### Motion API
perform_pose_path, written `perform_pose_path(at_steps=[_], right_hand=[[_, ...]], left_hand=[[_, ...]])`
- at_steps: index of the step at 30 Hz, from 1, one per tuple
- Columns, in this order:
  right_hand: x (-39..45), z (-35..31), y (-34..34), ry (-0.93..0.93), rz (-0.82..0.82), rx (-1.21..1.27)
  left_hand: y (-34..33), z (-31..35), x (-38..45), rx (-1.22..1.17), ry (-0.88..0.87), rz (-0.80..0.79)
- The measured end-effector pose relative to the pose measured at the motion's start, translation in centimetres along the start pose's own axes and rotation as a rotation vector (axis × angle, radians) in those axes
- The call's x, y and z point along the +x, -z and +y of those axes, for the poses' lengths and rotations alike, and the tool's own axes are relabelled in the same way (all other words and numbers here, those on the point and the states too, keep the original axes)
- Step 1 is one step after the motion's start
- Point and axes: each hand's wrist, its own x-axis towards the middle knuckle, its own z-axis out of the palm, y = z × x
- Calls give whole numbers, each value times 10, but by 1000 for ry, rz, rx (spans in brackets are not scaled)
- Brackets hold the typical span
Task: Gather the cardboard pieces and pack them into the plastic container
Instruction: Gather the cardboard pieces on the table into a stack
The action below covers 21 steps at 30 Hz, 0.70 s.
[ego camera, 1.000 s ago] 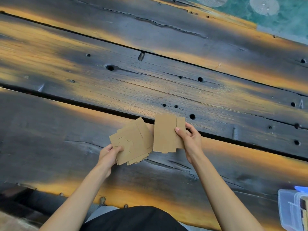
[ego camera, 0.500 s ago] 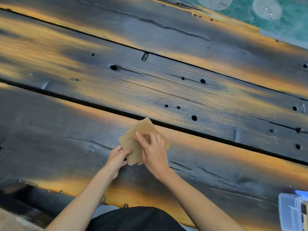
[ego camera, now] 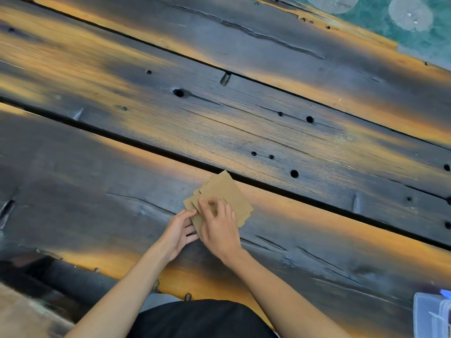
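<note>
A fanned stack of brown cardboard pieces (ego camera: 223,191) lies low over the dark wooden table (ego camera: 97,191), held between both hands. My left hand (ego camera: 179,231) grips the stack's lower left edge with thumb on top. My right hand (ego camera: 219,226) rests on top of the stack, its fingertips pressing the upper sheets. The hands hide the stack's lower half. A clear plastic container (ego camera: 432,313) sits at the bottom right corner, cut off by the frame edge.
The table is made of wide charred planks with a dark gap (ego camera: 305,191) running diagonally just behind the stack, plus several round holes (ego camera: 294,173). Teal floor (ego camera: 415,28) shows past the far edge at top right. My dark-clothed lap (ego camera: 200,320) is at the bottom.
One second ago my right hand held a separate bundle to the right of the left hand's fan. It has since laid that bundle onto the left stack and now presses on top.
</note>
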Motion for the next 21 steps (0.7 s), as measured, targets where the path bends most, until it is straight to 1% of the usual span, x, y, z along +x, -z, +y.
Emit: perform_pose_path(at_steps=[8,11,13,15,17,18,19,21], right_hand=[[1,10,-2,3,-78,164],[4,13,3,-11,-124,255],[9,19,12,-39,-108,336],[16,28,23,-115,9,369],[24,40,32,-239,144,367],[28,46,37,-311,171,380],[32,51,40,-382,160,400],[38,61,46,-490,58,440]], left_hand=[[1,-2,1,56,-33,-29],[-2,-2,1,69,-50,31],[-7,-3,3,94,-71,104],[-11,-4,5,118,-85,157],[-14,-5,7,136,-83,182],[-14,-5,8,143,-81,187],[-14,-5,9,148,-78,190],[-13,-4,10,157,-74,188]])
